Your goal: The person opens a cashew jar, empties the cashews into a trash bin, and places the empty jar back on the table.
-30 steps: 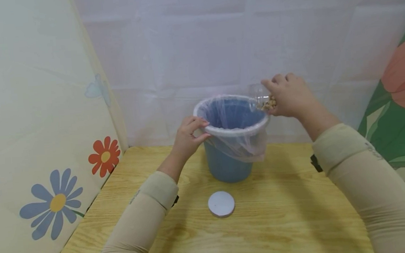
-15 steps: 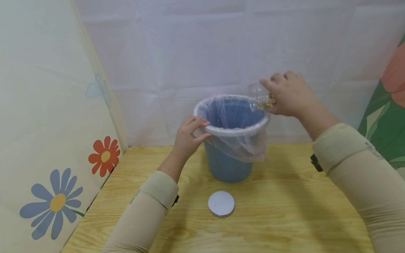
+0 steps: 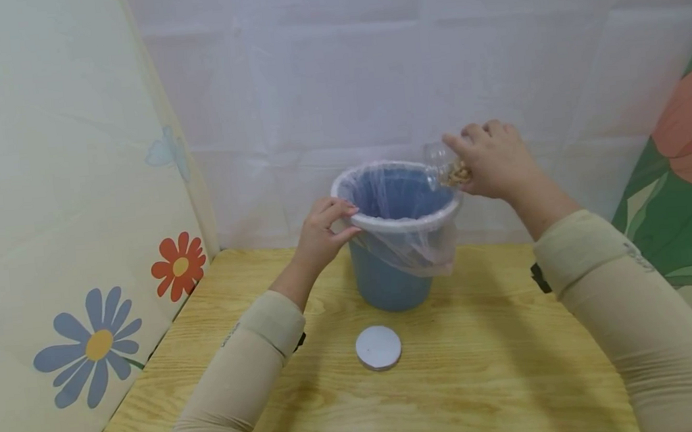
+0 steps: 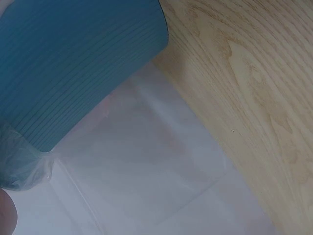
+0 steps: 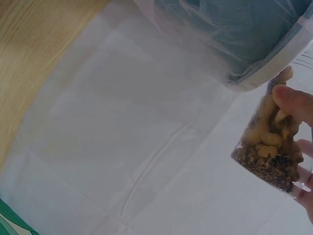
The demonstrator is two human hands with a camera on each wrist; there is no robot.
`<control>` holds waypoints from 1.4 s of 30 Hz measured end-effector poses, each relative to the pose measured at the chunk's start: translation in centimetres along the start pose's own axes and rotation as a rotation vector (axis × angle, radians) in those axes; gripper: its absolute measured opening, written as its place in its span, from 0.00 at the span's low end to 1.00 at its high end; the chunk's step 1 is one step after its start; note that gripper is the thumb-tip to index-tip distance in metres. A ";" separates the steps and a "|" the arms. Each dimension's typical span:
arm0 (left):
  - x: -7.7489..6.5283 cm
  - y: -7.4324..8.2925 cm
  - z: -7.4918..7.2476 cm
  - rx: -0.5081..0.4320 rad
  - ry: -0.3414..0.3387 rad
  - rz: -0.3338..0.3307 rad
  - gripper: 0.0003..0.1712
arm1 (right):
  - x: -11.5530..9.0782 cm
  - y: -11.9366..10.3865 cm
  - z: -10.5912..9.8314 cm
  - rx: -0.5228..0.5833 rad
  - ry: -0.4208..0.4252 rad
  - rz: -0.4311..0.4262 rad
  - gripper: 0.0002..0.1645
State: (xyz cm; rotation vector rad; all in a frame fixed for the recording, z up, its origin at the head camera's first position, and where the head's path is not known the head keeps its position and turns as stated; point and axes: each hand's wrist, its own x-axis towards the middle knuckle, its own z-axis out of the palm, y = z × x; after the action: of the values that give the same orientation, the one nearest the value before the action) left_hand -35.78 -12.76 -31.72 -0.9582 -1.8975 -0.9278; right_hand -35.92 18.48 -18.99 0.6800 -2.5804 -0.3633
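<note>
A blue bin (image 3: 388, 284) with a white rim stands on the table, lined with a thin translucent bag (image 3: 431, 257) folded over its edge. At the bin's near left side my left hand (image 3: 321, 231) grips the rim, its thumb outside. My right hand (image 3: 494, 160) holds a clear jar (image 3: 436, 165) on its side, the mouth over the bin's right rim. Light brown lumpy pieces (image 5: 266, 139) and dark crumbs (image 5: 264, 169) fill part of the jar in the right wrist view. The left wrist view shows mainly the bin's ribbed side (image 4: 83, 63).
A round white lid (image 3: 378, 347) lies on the wooden table (image 3: 480, 368) in front of the bin. A pale hanging sheet (image 3: 311, 83) closes off the back. Flower-printed cloth panels (image 3: 46, 199) stand at both sides.
My right hand has risen very slightly with the jar, and the pieces inside have shifted a little. The left hand, bin and lid stay where they were.
</note>
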 end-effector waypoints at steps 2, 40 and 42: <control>0.0 0.0 0.0 0.001 0.000 -0.002 0.18 | 0.0 0.0 0.0 0.011 0.004 -0.005 0.54; 0.0 0.1 0.3 -0.032 0.011 0.003 0.18 | -0.3 -0.2 0.1 0.002 -0.005 -0.018 0.56; 0.0 0.1 0.3 -0.034 0.009 0.001 0.18 | -0.3 -0.2 0.1 -0.006 -0.008 -0.015 0.57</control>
State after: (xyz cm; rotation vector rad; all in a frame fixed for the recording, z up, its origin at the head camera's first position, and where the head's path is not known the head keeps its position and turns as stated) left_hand -35.77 -12.48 -31.83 -0.9734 -1.8792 -0.9646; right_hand -35.61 18.46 -19.27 0.6980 -2.5814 -0.3795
